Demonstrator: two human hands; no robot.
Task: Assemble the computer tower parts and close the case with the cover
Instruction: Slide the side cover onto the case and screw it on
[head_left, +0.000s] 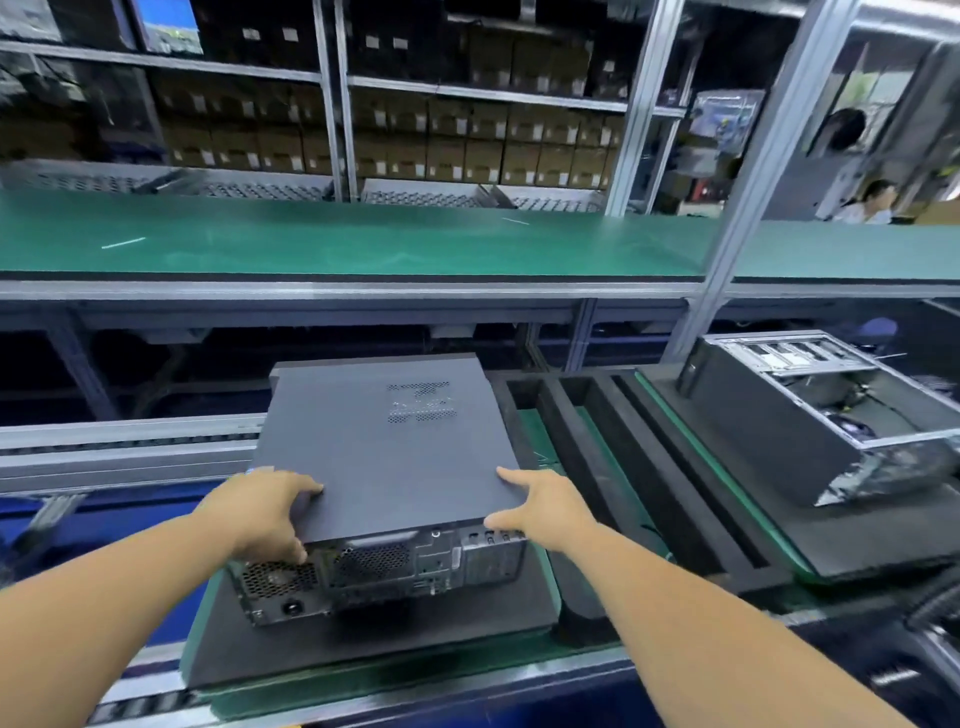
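Note:
A dark grey computer tower (379, 571) lies on its side on a black foam pad (363, 644), rear ports facing me. Its flat cover (384, 447), with a vent grid near the far end, lies on top of the case. My left hand (265, 512) grips the cover's near left corner, fingers on top and thumb down over the rear panel. My right hand (540, 506) holds the near right corner, index finger lying on the top surface and thumb against the edge.
A second tower (826, 410), open with its insides showing, lies on another foam pad to the right. Black foam dividers (597, 467) with slots stand between the two. A green bench (363, 239) runs across behind the conveyor, with shelves of boxes beyond. A person sits far right.

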